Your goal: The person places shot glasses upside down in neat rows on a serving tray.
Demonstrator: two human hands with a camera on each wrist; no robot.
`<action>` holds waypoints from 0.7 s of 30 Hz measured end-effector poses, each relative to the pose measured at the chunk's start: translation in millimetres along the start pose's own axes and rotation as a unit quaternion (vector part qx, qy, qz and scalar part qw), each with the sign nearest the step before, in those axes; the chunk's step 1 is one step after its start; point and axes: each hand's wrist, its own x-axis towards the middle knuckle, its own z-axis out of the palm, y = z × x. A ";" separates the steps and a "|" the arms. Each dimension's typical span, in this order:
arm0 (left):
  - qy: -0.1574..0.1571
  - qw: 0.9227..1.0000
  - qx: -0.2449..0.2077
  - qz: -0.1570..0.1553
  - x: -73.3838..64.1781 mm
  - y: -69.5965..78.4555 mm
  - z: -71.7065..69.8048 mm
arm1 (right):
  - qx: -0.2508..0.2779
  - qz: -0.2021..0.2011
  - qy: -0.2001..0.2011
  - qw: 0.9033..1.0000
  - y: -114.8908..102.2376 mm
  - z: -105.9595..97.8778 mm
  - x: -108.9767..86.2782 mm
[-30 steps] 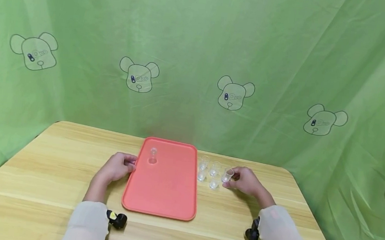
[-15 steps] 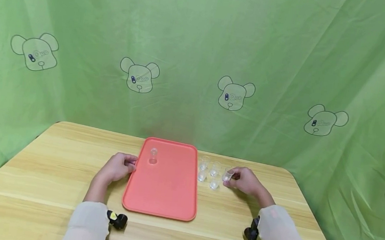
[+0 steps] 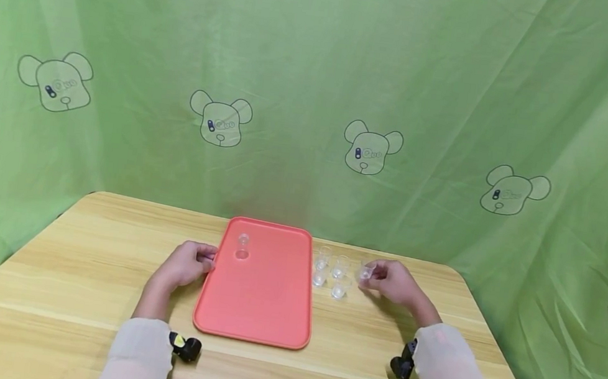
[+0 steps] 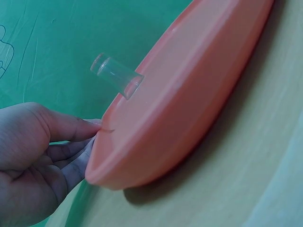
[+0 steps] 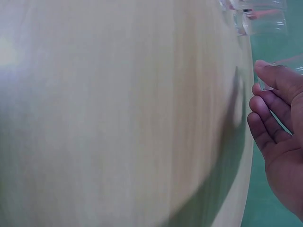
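My left hand (image 3: 185, 263) pinches the left rim of a red tray (image 3: 254, 302), thumb on top and fingers at the outer side, as the left wrist view shows. On the tray, towards its far left, a clear small cup (image 4: 118, 75) stands upside down, wide mouth on the surface. My right hand (image 3: 392, 281) pinches another clear cup (image 3: 365, 273) between thumb and fingers, just right of a group of clear cups (image 3: 338, 271). In the right wrist view, fingers partly cover the held cup (image 5: 291, 61), and the frame edge cuts it off.
Several clear cups stand close together between the tray's right rim and my right hand. Everything rests on a wooden table (image 3: 104, 267). A green curtain (image 3: 293, 88) with printed bear heads encloses the back and sides.
My right hand has shifted slightly right with the cup it holds, widening the gap to the other cups. The left hand and the tray have stayed put.
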 end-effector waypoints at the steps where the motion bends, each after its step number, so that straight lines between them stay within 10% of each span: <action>1: 0.000 1.000 0.000 0.000 0.0 0.0 0.1 | -0.002 -0.001 0.004 1.000 -1.3 -1.5 -0.2; 21: -0.004 1.000 0.004 0.009 -2.3 2.7 0.2 | -0.005 -0.019 0.033 0.999 -42.6 -28.2 16.3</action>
